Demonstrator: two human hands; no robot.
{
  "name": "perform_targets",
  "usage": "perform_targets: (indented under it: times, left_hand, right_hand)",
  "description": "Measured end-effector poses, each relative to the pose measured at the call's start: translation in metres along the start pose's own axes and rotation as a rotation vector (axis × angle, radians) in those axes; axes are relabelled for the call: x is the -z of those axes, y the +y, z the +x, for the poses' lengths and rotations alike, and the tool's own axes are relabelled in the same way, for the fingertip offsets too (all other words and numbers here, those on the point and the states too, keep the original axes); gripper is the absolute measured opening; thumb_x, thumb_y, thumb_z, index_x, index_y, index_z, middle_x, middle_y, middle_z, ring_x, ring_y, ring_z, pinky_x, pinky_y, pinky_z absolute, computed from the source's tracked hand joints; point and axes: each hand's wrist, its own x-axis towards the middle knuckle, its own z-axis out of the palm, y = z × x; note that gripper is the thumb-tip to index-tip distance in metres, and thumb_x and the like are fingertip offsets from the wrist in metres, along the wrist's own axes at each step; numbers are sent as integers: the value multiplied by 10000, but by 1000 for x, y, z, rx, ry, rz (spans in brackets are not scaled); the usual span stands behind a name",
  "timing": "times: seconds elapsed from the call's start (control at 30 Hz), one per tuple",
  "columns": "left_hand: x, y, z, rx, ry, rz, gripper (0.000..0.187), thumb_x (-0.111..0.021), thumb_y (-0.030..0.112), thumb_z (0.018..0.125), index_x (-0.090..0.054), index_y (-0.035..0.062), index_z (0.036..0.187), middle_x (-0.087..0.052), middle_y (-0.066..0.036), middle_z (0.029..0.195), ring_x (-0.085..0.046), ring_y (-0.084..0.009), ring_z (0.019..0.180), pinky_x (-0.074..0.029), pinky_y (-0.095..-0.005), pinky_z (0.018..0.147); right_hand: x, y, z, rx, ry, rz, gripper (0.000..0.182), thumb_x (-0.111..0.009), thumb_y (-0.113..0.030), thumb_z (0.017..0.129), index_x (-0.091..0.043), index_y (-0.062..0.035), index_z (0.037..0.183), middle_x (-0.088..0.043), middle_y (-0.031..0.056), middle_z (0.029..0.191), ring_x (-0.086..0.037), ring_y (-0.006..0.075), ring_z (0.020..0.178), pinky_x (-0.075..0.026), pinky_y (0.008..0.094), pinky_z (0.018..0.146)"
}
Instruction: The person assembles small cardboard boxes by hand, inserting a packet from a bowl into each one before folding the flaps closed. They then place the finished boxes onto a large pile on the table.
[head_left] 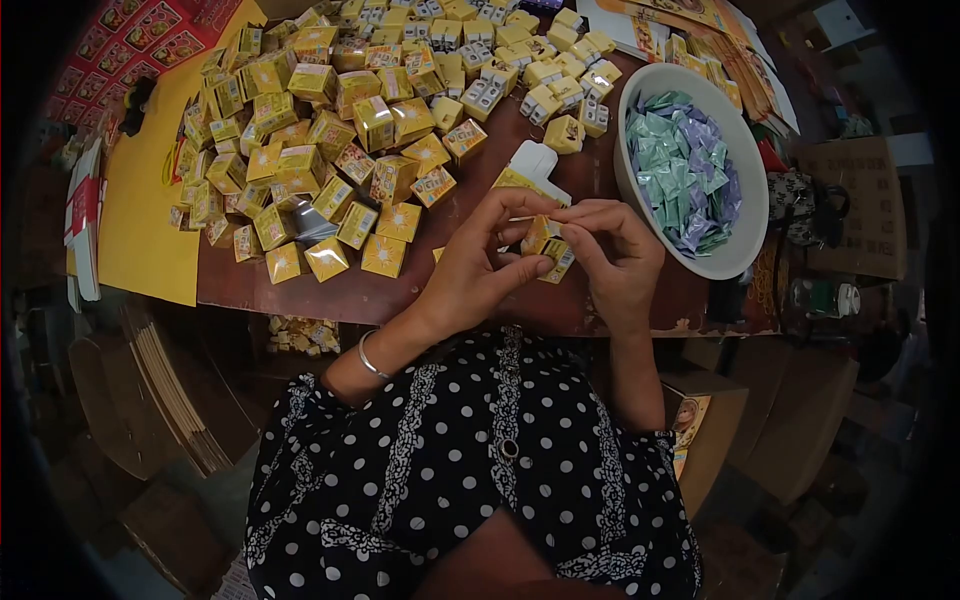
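Between my two hands is a small yellow carton (546, 238), held above the front part of the dark red table (330, 290). My left hand (485, 245) wraps it from the left, thumb along its lower side. The fingers of my right hand (622, 248) pinch its upper right edge. Just behind the hands lies a flattened yellow carton (533, 165) with a white flap. To the right of my right hand stands a pale round basin (640, 200) of small green sachets (662, 165) and purple sachets (700, 135).
A big heap of closed yellow boxes (300, 170) covers the table's left side. Farther back sit several yellow pieces with white-and-black parts (485, 95). Yellow sheet material (150, 200) lies at the left edge. Cardboard cartons (790, 410) stand below the table on the right.
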Motion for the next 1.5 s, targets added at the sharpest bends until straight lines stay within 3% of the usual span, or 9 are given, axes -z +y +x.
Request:
perform_targets:
  times: [0.5,0.6,0.7,0.93,1.03,1.1,1.2,1.33,1.5]
  left_hand:
    - [1,-11,-5,-61,-6,-71,237,-624,-22,958,-590,20,1188,-499,-110,1406,-557,-170,1245,-512,-315,980]
    - [4,14,-3,4,27,189,200,-627,-36,940,-616,74,1107,-491,-108,1412,-593,-193,1157,-551,-339,898]
    - [43,33,10,-449,264,894,235,-643,-62,894,-635,74,1086,-518,-178,1367,-628,-359,1103,-538,-388,873]
    - [147,77,17,-514,769,1634,310,-704,31,881,-629,65,1180,-546,-225,1385,-490,-445,1315,-442,-462,1046]
    - [118,70,21,-593,657,1448,379,-731,42,869,-609,50,1228,-589,-225,1319,-583,-409,1194,-481,-469,985]
    - [87,45,23,-407,462,1229,375,-758,72,856,-616,66,1204,-655,-207,1178,-638,-377,1069,-520,-459,879]
    - [52,-2,32,-335,170,1469,617,-829,360,798,-552,21,1233,-664,-169,1005,-658,-345,912,-528,-421,705]
    - [22,-41,40,-64,48,1609,935,-863,496,699,-439,-80,1302,-639,-170,971,-655,-314,891,-543,-397,719]
    - [18,-58,47,18,53,1666,1015,-848,442,740,-333,-96,1430,-615,-189,1051,-653,-342,909,-550,-424,753]
  right_hand:
    - [10,22,6,400,-169,-144,197,-771,-20,830,-682,-11,1006,-711,158,1152,-650,300,1137,-514,384,960]
    - [5,21,9,368,-180,-170,281,-738,-63,873,-653,4,1133,-677,177,1230,-624,300,1183,-513,386,972]
    - [1,16,3,160,70,-1,327,-675,-103,935,-608,31,1226,-649,180,1274,-603,268,1210,-518,369,974]
    - [37,39,-5,-37,184,-80,285,-602,-76,992,-589,42,1252,-655,147,1255,-620,190,1146,-530,313,926]
    - [29,45,-9,-128,167,-50,278,-595,-64,1003,-596,21,1267,-681,131,1213,-664,189,1068,-546,313,893]
    - [22,44,-10,-136,149,-236,283,-610,-58,993,-597,16,1266,-687,123,1201,-667,179,1055,-540,304,890]
    - [20,53,-12,-195,118,-427,295,-641,-46,972,-602,4,1260,-700,107,1167,-671,156,1030,-524,283,886]
    - [24,65,-18,-171,133,-453,284,-649,-58,962,-617,-1,1238,-709,117,1133,-678,171,935,-536,301,821]
    - [25,68,-23,-148,146,-442,290,-662,-67,948,-628,-11,1231,-715,121,1105,-680,175,830,-544,307,750]
